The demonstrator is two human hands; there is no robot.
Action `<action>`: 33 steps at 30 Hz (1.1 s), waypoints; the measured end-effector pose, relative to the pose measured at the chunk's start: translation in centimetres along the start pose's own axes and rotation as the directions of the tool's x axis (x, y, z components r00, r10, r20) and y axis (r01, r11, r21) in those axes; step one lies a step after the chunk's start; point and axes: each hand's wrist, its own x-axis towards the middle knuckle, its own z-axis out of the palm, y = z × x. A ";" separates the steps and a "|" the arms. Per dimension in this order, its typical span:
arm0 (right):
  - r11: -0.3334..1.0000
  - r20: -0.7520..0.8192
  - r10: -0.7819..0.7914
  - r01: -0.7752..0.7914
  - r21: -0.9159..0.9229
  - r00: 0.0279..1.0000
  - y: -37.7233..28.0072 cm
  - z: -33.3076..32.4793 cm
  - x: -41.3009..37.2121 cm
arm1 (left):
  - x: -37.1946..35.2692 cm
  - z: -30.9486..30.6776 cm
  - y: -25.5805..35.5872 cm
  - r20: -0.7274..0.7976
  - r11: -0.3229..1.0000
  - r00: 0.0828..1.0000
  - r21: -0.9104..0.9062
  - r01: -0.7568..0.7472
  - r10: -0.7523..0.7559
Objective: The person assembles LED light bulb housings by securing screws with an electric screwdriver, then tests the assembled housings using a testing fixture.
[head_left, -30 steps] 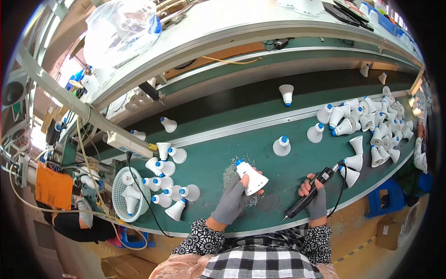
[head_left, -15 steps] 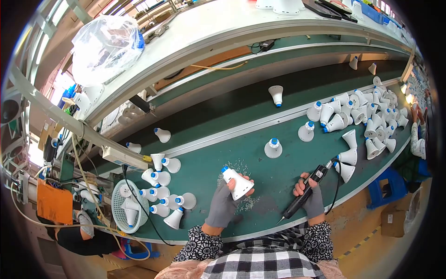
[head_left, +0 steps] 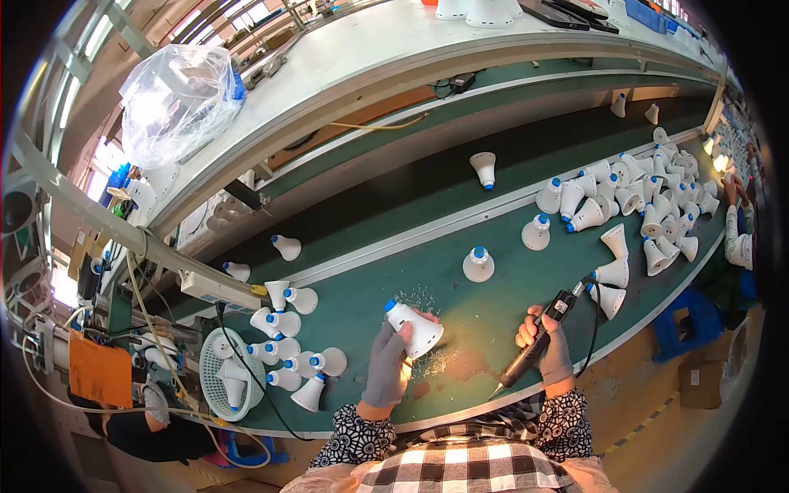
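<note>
A white cone-shaped housing with a blue tip (head_left: 418, 329) is held in my left hand (head_left: 389, 361), which wears a grey fingerless glove. Its blue tip points up and left, the wide end down and right. My right hand (head_left: 544, 345), gloved the same way, is wrapped round a black electric screwdriver (head_left: 526, 359) whose bit points down and left, near the table's front edge. Small screws (head_left: 434, 364) lie scattered beside and beyond the held housing. One housing (head_left: 478, 264) stands on the green table between and beyond my hands, another (head_left: 536, 232) farther right.
Many housings (head_left: 649, 193) are piled at the right. Several more (head_left: 329, 361) stand left of my left hand, by a pale green basket (head_left: 209, 380) holding some. Beyond a metal rail lies a dark belt (head_left: 370, 201) with housings. Other people's arms (head_left: 731, 215) show at both sides.
The held housing has tilted further over, its blue tip now more to the left. A yellowish glow has appeared on the table between my hands. The whole view has shifted slightly.
</note>
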 end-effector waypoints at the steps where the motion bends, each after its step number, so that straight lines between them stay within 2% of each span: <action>1: 1.000 0.004 0.000 0.000 0.004 1.000 0.0 0.0 0.0 | 0.0 0.0 0.1 -0.005 1.000 1.000 0.005 0.005 -0.005; 6: 1.000 0.016 0.009 -0.010 0.029 1.000 0.1 -0.2 0.0 | -0.4 0.6 0.7 -0.031 0.999 0.998 -0.030 0.045 -0.046; 12: 0.999 0.025 0.009 -0.010 0.032 1.000 0.1 -0.2 0.0 | -0.2 0.0 0.4 0.014 0.998 1.000 0.056 0.026 -0.027; 24: 0.999 0.028 0.005 -0.006 0.044 1.000 0.1 -0.5 0.1 | -0.6 0.8 1.2 -0.055 0.999 0.998 0.031 0.032 -0.031; 33: 0.998 0.029 0.009 -0.011 0.055 1.000 0.1 -0.5 0.1 | -0.6 0.4 1.0 -0.039 0.997 0.999 0.063 0.033 -0.030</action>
